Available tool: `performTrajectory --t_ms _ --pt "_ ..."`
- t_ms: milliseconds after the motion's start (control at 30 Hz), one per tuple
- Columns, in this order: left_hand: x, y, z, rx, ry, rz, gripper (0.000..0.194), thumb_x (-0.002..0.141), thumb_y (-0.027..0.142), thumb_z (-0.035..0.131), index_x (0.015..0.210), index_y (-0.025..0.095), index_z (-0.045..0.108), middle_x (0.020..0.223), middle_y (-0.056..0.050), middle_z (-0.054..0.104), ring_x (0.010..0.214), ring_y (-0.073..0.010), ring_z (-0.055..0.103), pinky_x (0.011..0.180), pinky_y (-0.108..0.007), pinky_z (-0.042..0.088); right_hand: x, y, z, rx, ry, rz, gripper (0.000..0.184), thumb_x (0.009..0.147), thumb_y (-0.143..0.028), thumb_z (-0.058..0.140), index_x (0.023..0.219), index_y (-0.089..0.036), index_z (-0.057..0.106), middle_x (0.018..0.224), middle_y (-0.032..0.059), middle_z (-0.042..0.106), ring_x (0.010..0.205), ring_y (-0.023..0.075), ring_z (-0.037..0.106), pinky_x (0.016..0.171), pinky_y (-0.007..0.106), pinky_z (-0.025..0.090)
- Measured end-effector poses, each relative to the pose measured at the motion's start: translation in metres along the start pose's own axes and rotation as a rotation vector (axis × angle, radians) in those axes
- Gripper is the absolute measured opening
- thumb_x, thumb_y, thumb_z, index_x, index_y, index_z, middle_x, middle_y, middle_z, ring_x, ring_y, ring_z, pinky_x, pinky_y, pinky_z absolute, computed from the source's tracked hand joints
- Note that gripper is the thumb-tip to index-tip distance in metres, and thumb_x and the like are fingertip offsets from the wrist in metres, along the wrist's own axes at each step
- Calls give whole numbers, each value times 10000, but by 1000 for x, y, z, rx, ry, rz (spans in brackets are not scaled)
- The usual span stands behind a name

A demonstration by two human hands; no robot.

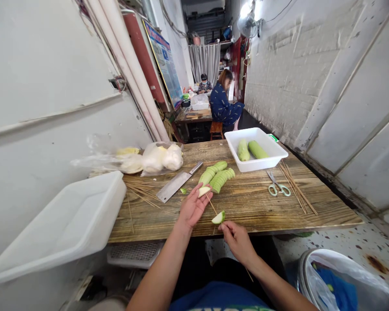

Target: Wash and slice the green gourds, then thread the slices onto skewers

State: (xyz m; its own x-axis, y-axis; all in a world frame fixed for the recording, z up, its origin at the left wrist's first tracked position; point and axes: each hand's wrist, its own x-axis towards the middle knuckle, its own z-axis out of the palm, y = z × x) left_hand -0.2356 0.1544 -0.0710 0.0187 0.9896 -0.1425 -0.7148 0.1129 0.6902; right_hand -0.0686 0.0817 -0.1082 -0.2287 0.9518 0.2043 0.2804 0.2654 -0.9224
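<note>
My left hand (193,207) is turned palm up and holds a pale half-round zucchini slice (204,191) between thumb and fingers. My right hand (236,239) pinches a thin bamboo skewer (211,203), whose lower end sticks out below the wrist. Another half-round slice with a green rim (218,217) is threaded on the skewer, just ahead of my right fingers. The skewer's tip reaches the slice in my left hand; whether it has pierced it I cannot tell. Just beyond my left fingers lie rows of cut zucchini (221,179) on the wooden table (181,222).
A cleaver (178,185) and loose skewers (142,190) lie left, near bagged food (162,159) and a white tub (61,220). To the right are a white tray (262,165) with two whole zucchini, scissors (278,188) and more skewers (298,190). Two people sit behind.
</note>
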Motion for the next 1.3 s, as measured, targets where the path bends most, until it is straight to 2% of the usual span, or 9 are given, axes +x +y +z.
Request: performTrajectory --t_ms 233,367,567,800,900,1033,1133,1200,1300 --pt "-1 -1 0 14 1 -11 300 857 208 516 1153 166 541 1182 -113 601 1054 -195 590 993 -418 413 -1 -1 1 23 -8 23 288 887 -331 406 762 -190 624 549 -6 560 576 149 554 524 224 395" --pt "-1 -3 0 16 33 -13 286 856 188 509 1137 152 547 1159 -116 612 1021 -189 602 978 -404 428 -2 0 -1 22 -9 22 295 891 -329 401 772 -181 625 611 7 588 584 142 552 536 225 388" --pt "-2 -2 1 0 -6 -60 258 855 238 517 1106 197 555 1258 -97 542 1115 -248 560 976 -487 421 -2 1 0 25 -12 25 290 896 -333 404 773 -177 616 634 13 597 596 141 547 531 222 373" --pt "2 -2 3 -97 142 -31 208 866 147 460 1030 83 571 1085 -156 632 1089 -232 581 931 -360 486 -4 2 0 34 -10 36 285 896 -337 410 780 -179 617 502 -26 481 578 148 532 520 219 365" --pt "3 -3 3 -134 187 -51 213 892 147 411 1001 54 570 1022 -177 648 1056 -224 598 884 -342 508 -4 1 -1 40 -9 32 285 895 -333 409 783 -176 619 537 -19 514 579 141 530 532 220 372" --pt "1 -6 2 -116 156 -92 286 930 284 373 1015 106 579 1007 -131 656 865 -167 643 682 -268 541 -4 -1 -2 49 -22 15 288 898 -318 403 760 -172 610 591 -8 550 586 131 528 554 221 376" --pt "1 -7 1 -69 163 -116 264 925 298 392 1032 151 584 993 -68 660 594 -70 573 447 -167 433 -5 0 -2 59 -18 17 289 900 -320 400 765 -172 608 547 -17 516 591 137 529 547 218 370" --pt "3 -7 0 -74 175 -119 256 929 276 384 1025 146 582 966 -59 661 497 -39 492 397 -151 379 -6 1 -2 60 -11 19 287 901 -322 401 781 -169 612 559 -12 529 591 137 529 535 216 364" --pt "6 -7 -1 -101 191 -149 235 929 202 371 1014 114 571 941 -86 659 505 -42 496 430 -154 414 -6 2 -2 53 -10 22 287 898 -323 407 769 -168 611 616 6 573 591 132 529 525 214 357"
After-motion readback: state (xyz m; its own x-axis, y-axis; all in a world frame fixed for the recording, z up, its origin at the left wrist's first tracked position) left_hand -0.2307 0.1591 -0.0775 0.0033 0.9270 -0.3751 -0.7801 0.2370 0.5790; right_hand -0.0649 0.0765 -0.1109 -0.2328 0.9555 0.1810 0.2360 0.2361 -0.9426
